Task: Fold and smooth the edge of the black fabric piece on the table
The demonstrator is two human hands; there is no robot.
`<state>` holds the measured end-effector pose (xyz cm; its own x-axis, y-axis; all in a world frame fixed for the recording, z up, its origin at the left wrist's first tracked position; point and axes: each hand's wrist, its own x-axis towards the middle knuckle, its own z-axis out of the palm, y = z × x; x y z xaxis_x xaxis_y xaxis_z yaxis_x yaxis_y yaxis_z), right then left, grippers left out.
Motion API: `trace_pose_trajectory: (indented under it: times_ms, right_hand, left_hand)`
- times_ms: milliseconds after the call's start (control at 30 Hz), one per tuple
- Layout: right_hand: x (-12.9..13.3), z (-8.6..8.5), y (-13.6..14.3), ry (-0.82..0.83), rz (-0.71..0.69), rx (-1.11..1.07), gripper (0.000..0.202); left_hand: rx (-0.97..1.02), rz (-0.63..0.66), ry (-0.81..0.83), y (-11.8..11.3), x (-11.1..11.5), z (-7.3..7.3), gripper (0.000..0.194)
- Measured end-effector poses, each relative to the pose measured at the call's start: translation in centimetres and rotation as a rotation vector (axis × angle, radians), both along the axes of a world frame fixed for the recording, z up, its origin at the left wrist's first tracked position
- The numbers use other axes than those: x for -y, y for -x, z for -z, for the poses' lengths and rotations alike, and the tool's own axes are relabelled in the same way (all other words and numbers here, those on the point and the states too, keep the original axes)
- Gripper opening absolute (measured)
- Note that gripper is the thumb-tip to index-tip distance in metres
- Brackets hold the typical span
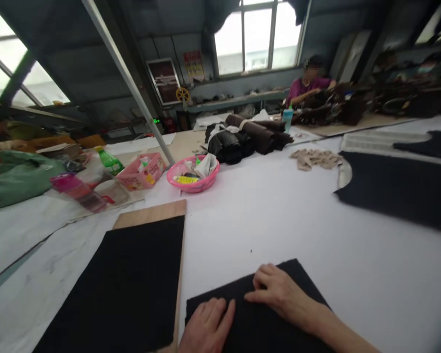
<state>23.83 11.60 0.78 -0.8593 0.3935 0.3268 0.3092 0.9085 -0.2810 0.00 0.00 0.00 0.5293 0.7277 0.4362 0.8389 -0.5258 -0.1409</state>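
Black fabric (257, 328) lies on the white tabletop at the bottom centre, and both hands are on it. My left hand (208, 326) rests on its left part, fingers lying on the cloth. To the right, my right hand (277, 291) touches the fabric near its upper edge, with the fingers bent and the thumb stretched toward the left hand; whether it pinches the cloth is hidden. Another black fabric piece (125, 284) lies flat on a wooden board (150, 214) left of my hands.
A pink basin (194, 184), a pink basket (141, 172) and a clear jug (112, 191) stand beyond the board. Dark rolls (260, 133) lie farther back. Black cut pieces (400, 186) lie at right. A person (306, 88) sits in the background.
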Motion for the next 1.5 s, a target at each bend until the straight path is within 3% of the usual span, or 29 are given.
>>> trace_pose_trajectory:
  times_ms: [67, 167, 600, 867, 1033, 1167, 1500]
  right_hand:
    - [-0.2, -0.3, -0.4, 0.054, -0.02, 0.0, 0.022]
    - [-0.4, -0.5, -0.8, 0.078, -0.047, 0.001, 0.025]
    - [-0.2, -0.6, -0.9, 0.093, -0.066, 0.062, 0.024]
    - [-0.3, -0.3, -0.7, 0.078, -0.072, 0.059, 0.024]
    - [-0.2, -0.3, -0.6, 0.05, -0.059, 0.039, 0.022]
    - [-0.2, -0.2, -0.6, 0.064, -0.07, 0.058, 0.024]
    - [-1.5, -0.8, -2.5, 0.144, -0.071, 0.066, 0.026]
  left_hand:
    - [-0.005, -0.059, 0.154, -0.2, 0.8, -0.7, 0.044]
    - [0.013, -0.078, 0.255, -0.7, 0.7, -1.6, 0.046]
    - [-0.054, -0.047, 0.309, -0.9, 0.4, -1.9, 0.046]
    - [-0.134, -0.079, 0.357, -1.8, -0.3, -3.5, 0.044]
    - [-0.003, -0.032, 0.209, -3.4, -1.3, -1.9, 0.029]
    - [0.067, -0.032, 0.218, -3.7, -1.3, -0.5, 0.028]
    - [0.1, -0.029, 0.282, -3.2, -1.0, -0.5, 0.036]
